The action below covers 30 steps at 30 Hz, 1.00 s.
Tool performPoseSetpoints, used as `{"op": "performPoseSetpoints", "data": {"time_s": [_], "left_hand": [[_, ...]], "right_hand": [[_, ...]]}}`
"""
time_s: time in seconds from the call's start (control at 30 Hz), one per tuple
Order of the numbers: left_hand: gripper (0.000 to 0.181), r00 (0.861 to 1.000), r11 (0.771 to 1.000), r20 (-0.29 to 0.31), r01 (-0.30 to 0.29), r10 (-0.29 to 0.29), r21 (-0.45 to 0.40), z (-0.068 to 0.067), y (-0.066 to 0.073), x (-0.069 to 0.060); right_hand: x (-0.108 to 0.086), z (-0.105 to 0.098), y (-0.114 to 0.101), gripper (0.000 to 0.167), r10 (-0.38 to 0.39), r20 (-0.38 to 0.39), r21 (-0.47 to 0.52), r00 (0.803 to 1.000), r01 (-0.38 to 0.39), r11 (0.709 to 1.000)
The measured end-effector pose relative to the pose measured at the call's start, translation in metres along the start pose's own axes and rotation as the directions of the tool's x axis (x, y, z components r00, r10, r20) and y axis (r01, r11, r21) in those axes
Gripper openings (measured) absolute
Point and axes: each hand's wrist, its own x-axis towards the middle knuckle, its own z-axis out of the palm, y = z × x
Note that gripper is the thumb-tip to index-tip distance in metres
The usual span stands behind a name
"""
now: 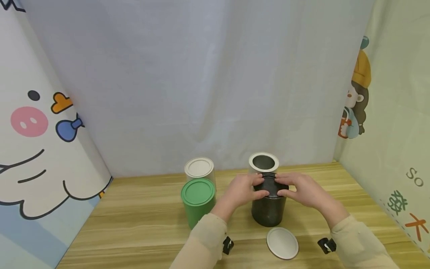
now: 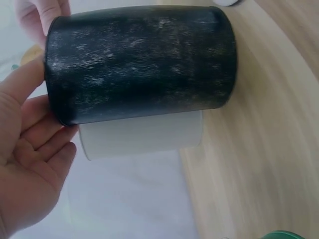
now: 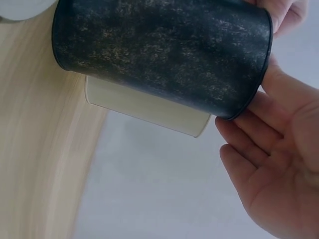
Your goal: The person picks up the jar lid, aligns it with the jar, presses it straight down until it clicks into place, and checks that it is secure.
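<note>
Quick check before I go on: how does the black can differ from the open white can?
Colour: the black can has pale mottling on dark; the open white can looks plain.
Contact: the left hand and right hand hold the black can near its top; neither holds the open white can.
Place: the black can is nearer the person, the open white can behind it.
Both are cylindrical.

Held can (image 1: 268,211): lid (image 1: 282,243) in frt, open can (image 1: 263,162) bhd.
</note>
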Motion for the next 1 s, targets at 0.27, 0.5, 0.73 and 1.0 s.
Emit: {"op": "performPoseSetpoints", "data": {"time_s": [0.27,0.5,0.73,1.0], "left_hand": [[0.050,0.993,0.997,-0.102,-0.068,0.064,-0.031,0.009,-0.003,-0.007],[0.054,0.974,0.995,-0.205,-0.086,0.096,0.055,0.019,-0.004,-0.012],[0.051,0.929,0.982,-0.322,-0.152,0.180,0.109,0.017,0.003,-0.021],[0.048,0.878,0.976,-0.427,-0.208,0.216,0.066,0.016,0.010,-0.039]], "right_hand": [[-0.009,0.010,0.007,0.037,-0.022,-0.080,0.015,0.997,0.023,1.000],[-0.014,0.022,0.012,0.033,-0.096,-0.208,-0.015,0.973,0.095,0.995],[-0.023,0.027,0.015,0.035,-0.177,-0.340,-0.020,0.924,0.181,0.983],[-0.045,0.024,0.016,0.041,-0.220,-0.372,-0.008,0.902,0.233,0.972]]}}
